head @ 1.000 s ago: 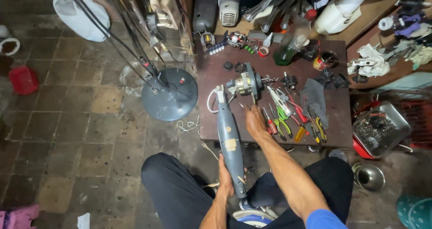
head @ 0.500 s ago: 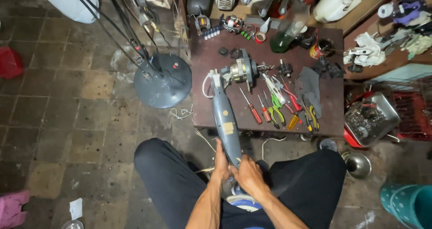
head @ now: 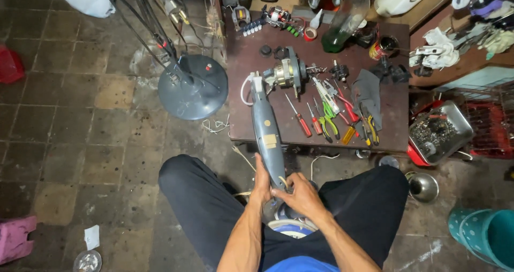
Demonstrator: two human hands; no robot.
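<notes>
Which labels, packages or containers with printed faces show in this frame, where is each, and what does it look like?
Sticker: on the grey fan column held by both hands, small yellowish rectangle.
Tin can: back right of the brown table, round, red and yellow wrap.
Bottle: back of table, clear with green liquid, no label visible.
No screens or signs.

Dim, even light falls around me; the shiny square metal tray at three o'clock glares, and the edges bend wide-angle.
</notes>
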